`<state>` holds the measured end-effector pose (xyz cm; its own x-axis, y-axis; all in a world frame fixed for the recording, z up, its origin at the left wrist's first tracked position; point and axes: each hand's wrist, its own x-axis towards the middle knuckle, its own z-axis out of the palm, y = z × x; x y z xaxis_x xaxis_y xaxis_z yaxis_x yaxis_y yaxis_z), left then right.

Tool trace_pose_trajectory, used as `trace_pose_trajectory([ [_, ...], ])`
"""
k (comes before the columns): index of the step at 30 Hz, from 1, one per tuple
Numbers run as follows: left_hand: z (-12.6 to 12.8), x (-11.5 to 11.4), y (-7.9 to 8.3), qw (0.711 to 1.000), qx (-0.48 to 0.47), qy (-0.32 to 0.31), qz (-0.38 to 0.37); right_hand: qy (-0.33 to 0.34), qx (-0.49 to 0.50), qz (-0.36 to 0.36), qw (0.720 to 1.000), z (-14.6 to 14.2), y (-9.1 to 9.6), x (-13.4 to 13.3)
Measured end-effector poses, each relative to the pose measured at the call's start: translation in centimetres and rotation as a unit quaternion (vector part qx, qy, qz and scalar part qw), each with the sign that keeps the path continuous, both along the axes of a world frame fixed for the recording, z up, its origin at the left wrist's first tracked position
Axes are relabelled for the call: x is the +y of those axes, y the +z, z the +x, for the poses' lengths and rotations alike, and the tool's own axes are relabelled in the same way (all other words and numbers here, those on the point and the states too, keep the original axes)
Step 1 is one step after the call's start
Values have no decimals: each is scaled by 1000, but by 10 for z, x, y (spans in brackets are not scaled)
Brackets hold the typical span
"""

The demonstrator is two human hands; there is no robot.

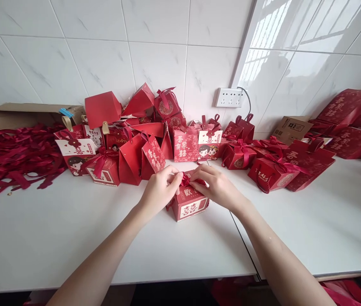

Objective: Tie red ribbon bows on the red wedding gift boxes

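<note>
A small red gift box [190, 208] with a white panel of characters on its front stands upright on the white table, between my two hands. On its top is a dark red ribbon [186, 180] gathered in a bow. My left hand [164, 182] pinches the ribbon from the left, thumb and forefinger together. From the other side my right hand [212, 182] bends its fingers down onto the ribbon, its fingertips pressed close to the knot. The fingers partly cover the bow and the box's top.
Behind the box, several red gift boxes and bags crowd the wall, among them a ribboned box [105, 174] and a tall bag [186, 144]. A heap of loose ribbons [18, 153] lies at left by an open carton [30, 114]. More boxes [276, 172] stand at right, below a power strip [229, 97].
</note>
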<state>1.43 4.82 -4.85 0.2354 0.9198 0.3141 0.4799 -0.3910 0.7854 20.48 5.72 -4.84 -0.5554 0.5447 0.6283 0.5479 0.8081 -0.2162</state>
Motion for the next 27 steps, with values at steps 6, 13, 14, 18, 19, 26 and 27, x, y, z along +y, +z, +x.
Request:
trace_pose_trajectory([
  [6, 3, 0, -1, 991, 92, 43, 88, 1, 22, -9, 1000, -3, -1, -2],
  [13, 3, 2, -2, 985, 131, 27, 111, 5, 46, -34, 998, -4, -3, -1],
  [14, 3, 2, -3, 985, 134, 25, 111, 6, 44, -37, 998, -4, -3, 0],
  [18, 2, 4, -6, 985, 134, 28, 103, 11, 42, -50, 998, -1, -1, 1],
  [19, 2, 5, -6, 986, 133, 30, 101, 14, 42, -53, 998, 0, 0, 1],
  [26, 1, 5, -6, 993, 90, 17, 81, 42, 26, -83, 995, 15, 2, 6],
  [27, 1, 5, -6, 993, 82, 16, 78, 39, 24, -85, 995, 16, 2, 7],
])
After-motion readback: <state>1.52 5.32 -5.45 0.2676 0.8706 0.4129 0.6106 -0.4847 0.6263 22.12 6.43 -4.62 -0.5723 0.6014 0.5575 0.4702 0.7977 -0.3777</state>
